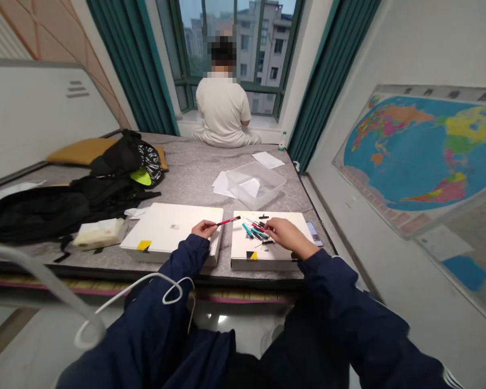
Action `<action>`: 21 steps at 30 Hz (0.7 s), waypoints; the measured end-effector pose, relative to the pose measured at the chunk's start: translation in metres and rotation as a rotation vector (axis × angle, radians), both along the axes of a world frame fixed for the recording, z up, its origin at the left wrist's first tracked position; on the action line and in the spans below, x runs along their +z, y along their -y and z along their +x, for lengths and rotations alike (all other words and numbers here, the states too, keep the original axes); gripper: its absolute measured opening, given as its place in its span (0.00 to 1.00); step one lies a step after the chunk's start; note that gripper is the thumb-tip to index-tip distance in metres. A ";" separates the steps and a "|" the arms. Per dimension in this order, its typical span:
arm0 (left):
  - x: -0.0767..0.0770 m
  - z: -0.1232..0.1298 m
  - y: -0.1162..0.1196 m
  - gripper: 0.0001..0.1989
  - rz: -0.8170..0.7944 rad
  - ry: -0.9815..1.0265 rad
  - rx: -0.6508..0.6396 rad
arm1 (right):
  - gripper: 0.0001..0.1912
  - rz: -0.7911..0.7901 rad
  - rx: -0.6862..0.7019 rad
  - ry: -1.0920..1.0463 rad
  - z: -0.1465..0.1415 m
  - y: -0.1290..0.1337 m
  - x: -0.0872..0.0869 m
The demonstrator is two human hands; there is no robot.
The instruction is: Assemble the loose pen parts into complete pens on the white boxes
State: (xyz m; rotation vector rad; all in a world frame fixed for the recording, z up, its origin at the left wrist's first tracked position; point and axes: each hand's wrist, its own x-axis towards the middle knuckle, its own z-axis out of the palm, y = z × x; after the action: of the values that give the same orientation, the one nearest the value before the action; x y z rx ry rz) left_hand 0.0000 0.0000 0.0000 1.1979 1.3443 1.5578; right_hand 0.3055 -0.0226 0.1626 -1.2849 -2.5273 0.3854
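My left hand (204, 229) pinches one end of a slim red pen (228, 221) with dark ends, held above the gap between two white boxes. Resting over the right white box (243, 263), my right hand (285, 235) has its fingers bent together at a pile of pens and pen parts (256, 231). The pile holds teal, red, black and white pieces. Whatever those fingertips grip is too small to make out. A small black piece (263, 217) lies apart behind the pile, and another dark piece (268, 242) lies in front of it.
The left white box (170, 227) lies beside a tissue pack (100, 233) and black bags (85, 200). Behind the boxes are a clear plastic bin (263, 189) and papers (222, 185). A phone (314, 233) lies at right. Someone (223, 111) sits by the window. A white cable (146, 276) crosses my left sleeve.
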 end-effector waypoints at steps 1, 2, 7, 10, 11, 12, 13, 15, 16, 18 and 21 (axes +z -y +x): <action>0.000 0.000 0.000 0.16 0.002 0.008 0.000 | 0.07 -0.013 0.027 0.076 0.000 -0.005 -0.020; 0.000 0.000 0.000 0.16 0.003 0.018 -0.001 | 0.07 -0.018 0.050 0.133 0.000 -0.009 -0.037; -0.001 0.000 -0.001 0.16 -0.013 0.042 -0.006 | 0.11 -0.059 0.137 0.300 0.000 -0.020 -0.064; 0.000 0.001 -0.001 0.15 -0.016 0.043 0.001 | 0.12 -0.085 0.171 0.328 0.000 -0.027 -0.065; 0.000 0.001 0.000 0.15 -0.014 0.045 0.002 | 0.12 -0.091 0.182 0.331 0.000 -0.029 -0.067; 0.001 0.001 0.000 0.15 -0.012 0.048 0.003 | 0.12 -0.092 0.193 0.335 -0.001 -0.031 -0.069; 0.001 0.002 0.000 0.15 -0.010 0.051 0.003 | 0.12 -0.088 0.205 0.342 -0.001 -0.032 -0.072; 0.003 0.003 0.001 0.14 -0.009 0.056 0.004 | 0.11 -0.068 0.227 0.367 -0.002 -0.034 -0.078; 0.004 0.003 0.002 0.14 -0.009 0.057 0.006 | 0.11 -0.053 0.235 0.383 -0.002 -0.034 -0.080; 0.007 0.004 0.003 0.14 -0.008 0.062 0.009 | 0.11 -0.022 0.243 0.413 -0.004 -0.036 -0.084; 0.011 0.005 0.005 0.14 -0.010 0.065 0.008 | 0.11 0.017 0.254 0.452 -0.005 -0.039 -0.086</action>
State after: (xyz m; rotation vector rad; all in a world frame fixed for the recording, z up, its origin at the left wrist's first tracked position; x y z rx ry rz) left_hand 0.0052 -0.0048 0.0112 1.1274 1.3144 1.5803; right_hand 0.3008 0.0161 0.0764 -1.1495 -3.0783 0.1312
